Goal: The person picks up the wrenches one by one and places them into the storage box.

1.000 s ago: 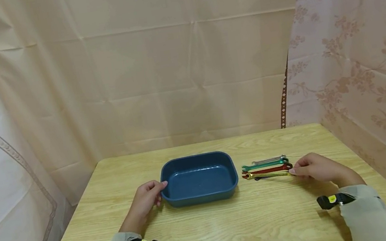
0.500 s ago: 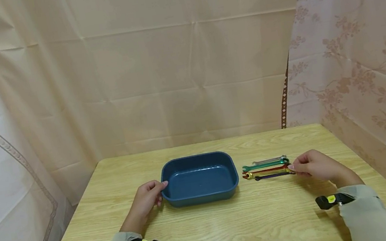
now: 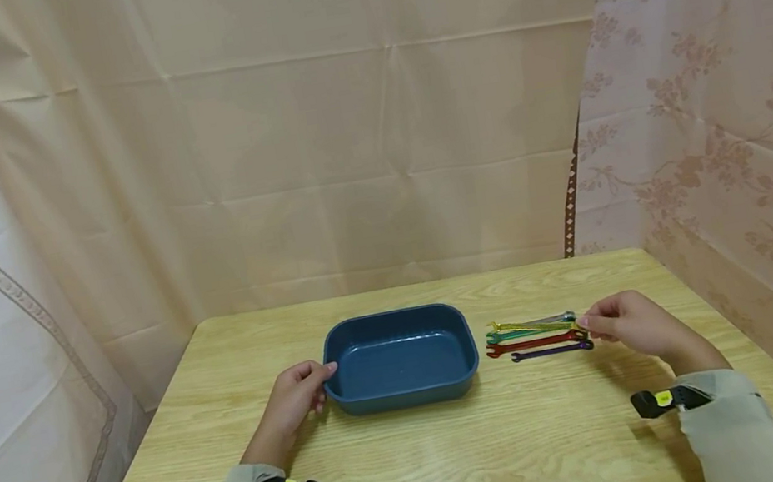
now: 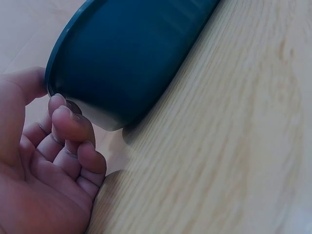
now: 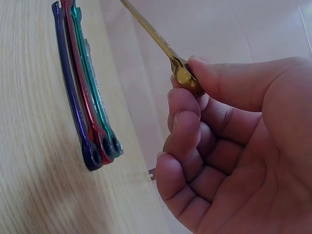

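My left hand (image 3: 294, 394) pinches the left rim of a dark blue basin (image 3: 405, 397) between thumb and curled fingers; the left wrist view shows the basin's outer wall (image 4: 122, 53). Over on the right, my right hand (image 3: 631, 324) holds a gold wrench (image 3: 532, 326) by its ring end, thumb against fingers. In the right wrist view the gold wrench (image 5: 161, 41) is raised off the table. Below it lie a purple wrench (image 3: 551, 350), a red wrench (image 3: 535, 343), a green wrench (image 3: 500, 337) and a silver wrench (image 3: 558, 317), the last partly hidden.
The wooden table (image 3: 419, 446) carries the basin near its middle, with the wrenches just right of it. A beige curtain (image 3: 372, 150) hangs behind the table, and a flowered cloth (image 3: 739, 118) closes off the right side.
My right hand has lifted the gold wrench and moved it away from me, from over the purple wrench to over the green and silver ones. The left hand and basin stay put.
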A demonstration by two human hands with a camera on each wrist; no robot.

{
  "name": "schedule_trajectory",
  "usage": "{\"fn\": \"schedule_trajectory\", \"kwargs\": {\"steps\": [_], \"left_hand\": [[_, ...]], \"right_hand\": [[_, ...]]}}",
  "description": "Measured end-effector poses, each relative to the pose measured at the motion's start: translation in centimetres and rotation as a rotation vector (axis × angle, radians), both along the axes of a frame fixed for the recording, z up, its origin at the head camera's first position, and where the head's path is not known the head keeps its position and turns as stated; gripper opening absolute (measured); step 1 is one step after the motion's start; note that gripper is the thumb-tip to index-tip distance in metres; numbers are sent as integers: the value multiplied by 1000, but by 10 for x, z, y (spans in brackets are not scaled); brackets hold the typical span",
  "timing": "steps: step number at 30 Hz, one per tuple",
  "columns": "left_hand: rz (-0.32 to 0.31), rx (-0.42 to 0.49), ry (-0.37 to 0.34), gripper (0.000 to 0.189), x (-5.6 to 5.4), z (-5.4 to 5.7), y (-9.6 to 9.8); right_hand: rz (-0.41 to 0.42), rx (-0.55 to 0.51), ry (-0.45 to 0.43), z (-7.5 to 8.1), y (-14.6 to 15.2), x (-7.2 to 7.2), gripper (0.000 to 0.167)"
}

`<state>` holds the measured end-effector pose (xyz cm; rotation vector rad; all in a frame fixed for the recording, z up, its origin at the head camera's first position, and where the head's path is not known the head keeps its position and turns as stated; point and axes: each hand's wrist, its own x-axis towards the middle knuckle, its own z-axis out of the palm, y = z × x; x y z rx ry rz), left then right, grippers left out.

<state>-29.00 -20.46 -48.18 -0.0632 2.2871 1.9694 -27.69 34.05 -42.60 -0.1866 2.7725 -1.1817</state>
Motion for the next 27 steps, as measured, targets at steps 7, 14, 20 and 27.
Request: {"fn": "schedule_trajectory", "kwargs": {"steps": [7, 14, 20, 27], "left_hand": [[-3, 2, -1, 38, 0, -1, -1], [-14, 10, 5, 37, 1, 0, -1], [-24, 10, 24, 37, -1, -1, -3], [-17, -3, 13, 35, -4, -6, -2]], "right_hand": [[-13, -1, 17, 2, -2, -1, 39], [-15, -32, 21, 7, -4, 1, 46], [-43, -62, -5, 11, -10, 0, 50], [-82, -103, -39, 14, -14, -3, 55]]}}
